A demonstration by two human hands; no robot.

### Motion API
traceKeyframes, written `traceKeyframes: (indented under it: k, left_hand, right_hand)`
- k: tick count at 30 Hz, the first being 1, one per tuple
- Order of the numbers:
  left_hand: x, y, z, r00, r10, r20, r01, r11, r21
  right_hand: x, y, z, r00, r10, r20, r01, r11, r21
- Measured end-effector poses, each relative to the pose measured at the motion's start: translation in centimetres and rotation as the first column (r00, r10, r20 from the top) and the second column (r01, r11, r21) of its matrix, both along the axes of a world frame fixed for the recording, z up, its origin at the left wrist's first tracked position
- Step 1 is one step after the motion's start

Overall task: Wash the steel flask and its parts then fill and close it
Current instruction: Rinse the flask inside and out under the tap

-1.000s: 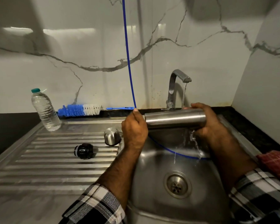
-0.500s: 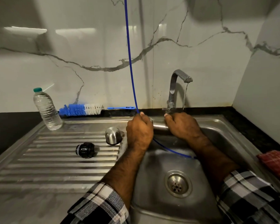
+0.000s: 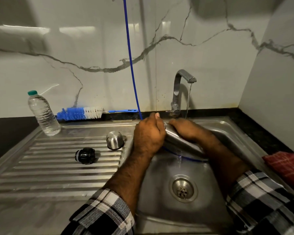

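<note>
Since half a second ago the flask (image 3: pixel 180 141) has come back into sight between the hands; before, the right hand hid it at the far edge of the basin. It now lies tilted over the sink (image 3: pixel 159 200), one end up near the knuckles at the far left and the other end lower toward the near right. The left hand (image 3: pixel 147 136) curls round its upper end, fingers wrapped and thumb raised on top. The right hand (image 3: pixel 187 131) lies over the flask's far side with fingers bent round it, just beside the left hand. Water falls from the tap (image 3: pixel 182 87) behind the hands, and a thin stream runs off the flask's underside into the basin. A blue cord (image 3: pixel 131 65) hangs down from above to the left hand. On the draining board (image 3: pixel 41 167) to the left, the steel cup (image 3: pixel 115 139) stands upside down and the black stopper (image 3: pixel 85 155) lies on its side, both well apart from the hands. Farther left a water bottle (image 3: pixel 43 114) stands, with a brush (image 3: pixel 80 113) lying along the wall. A red cloth (image 3: pixel 285 167) lies at the right.
</note>
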State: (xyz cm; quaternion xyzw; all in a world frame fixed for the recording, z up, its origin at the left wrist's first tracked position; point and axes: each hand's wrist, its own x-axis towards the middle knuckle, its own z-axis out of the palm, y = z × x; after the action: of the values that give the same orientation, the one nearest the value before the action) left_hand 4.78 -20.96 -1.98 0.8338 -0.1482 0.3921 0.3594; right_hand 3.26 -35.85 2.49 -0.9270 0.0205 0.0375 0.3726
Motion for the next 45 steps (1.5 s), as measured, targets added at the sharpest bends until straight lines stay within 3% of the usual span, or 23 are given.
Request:
traceKeyframes:
  k: [3,5,7,9,11,13,15,17,19,22,26,29,32,38,41,43,45]
  left_hand:
    - [0.3,-0.1,0.6,0.947,0.143,-0.287,-0.196,0.967,-0.165]
    - [1.3,0.8,1.1,0.794,0.125,-0.595,-0.344,0.899,-0.270]
    - [1.9,1.8,1.4,0.672,0.034,-0.740,-0.432,0.829,-0.354]
    - [2.0,2.1,1.8,0.689,0.024,-0.724,-0.413,0.834,-0.365]
    - [1.9,2.1,1.8,0.789,0.078,-0.610,-0.343,0.879,-0.331]
    - [2.1,2.4,1.3,0.882,0.113,-0.457,-0.267,0.920,-0.288]
    - [2.2,2.7,0.9,0.927,0.118,-0.356,-0.228,0.931,-0.286]
    - [2.4,2.8,0.8,0.930,0.133,-0.342,-0.243,0.921,-0.304]
    - [2.2,2.6,1.2,0.900,0.140,-0.412,-0.299,0.887,-0.352]
    - [1.8,1.8,1.2,0.795,0.107,-0.597,-0.415,0.813,-0.408]
    - [0.2,-0.1,0.3,0.742,0.022,-0.670,-0.438,0.773,-0.459]
    - [-1.1,-2.2,0.0,0.770,0.015,-0.637,-0.397,0.793,-0.462]
    - [-1.9,-3.8,-0.3,0.798,0.016,-0.602,-0.342,0.835,-0.430]
    - [-2.0,-3.7,-0.4,0.784,0.001,-0.621,-0.283,0.891,-0.355]
    - [-1.2,-3.4,-0.8,0.666,-0.080,-0.742,-0.302,0.880,-0.366]
    - [-0.9,-3.3,-1.0,0.535,-0.263,-0.803,-0.359,0.790,-0.498]
    - [-0.8,-2.4,-0.9,0.417,-0.455,-0.787,-0.416,0.674,-0.610]
  right_hand:
    - [0.5,0.8,-1.8,0.923,0.077,0.377,0.032,0.961,-0.274]
    - [0.4,1.4,-3.4,0.761,0.277,0.586,0.105,0.840,-0.533]
    - [0.6,1.5,-4.2,0.633,0.374,0.678,0.185,0.777,-0.602]
    - [1.0,1.1,-4.3,0.645,0.299,0.704,0.208,0.817,-0.538]
    - [1.6,0.2,-4.2,0.750,0.138,0.647,0.253,0.844,-0.473]
    - [1.9,-1.5,-3.9,0.887,-0.056,0.458,0.237,0.907,-0.349]
    - [1.1,-3.0,-3.0,0.966,-0.190,0.175,0.204,0.977,-0.065]
    - [-0.1,-4.1,-2.3,0.978,-0.207,-0.037,0.208,0.928,0.309]
    - [-0.1,-4.6,-2.3,0.970,-0.230,-0.082,0.229,0.737,0.635]
    - [1.2,-3.6,-2.7,0.884,-0.434,-0.172,0.298,0.242,0.923]
    - [2.1,-1.7,-2.8,0.734,-0.620,-0.278,0.293,-0.080,0.953]
    - [2.1,-1.6,-2.6,0.656,-0.690,-0.305,0.225,-0.207,0.952]
    - [2.0,-0.4,-2.5,0.614,-0.720,-0.324,0.249,-0.212,0.945]
    - [2.2,1.8,-2.7,0.650,-0.650,-0.395,0.355,-0.200,0.913]
    - [2.3,1.8,-3.2,0.632,-0.663,-0.401,0.416,-0.146,0.898]
    - [2.4,1.1,-3.1,0.657,-0.636,-0.406,0.430,-0.126,0.894]
    - [2.3,-0.1,-2.9,0.744,-0.530,-0.407,0.381,-0.164,0.910]
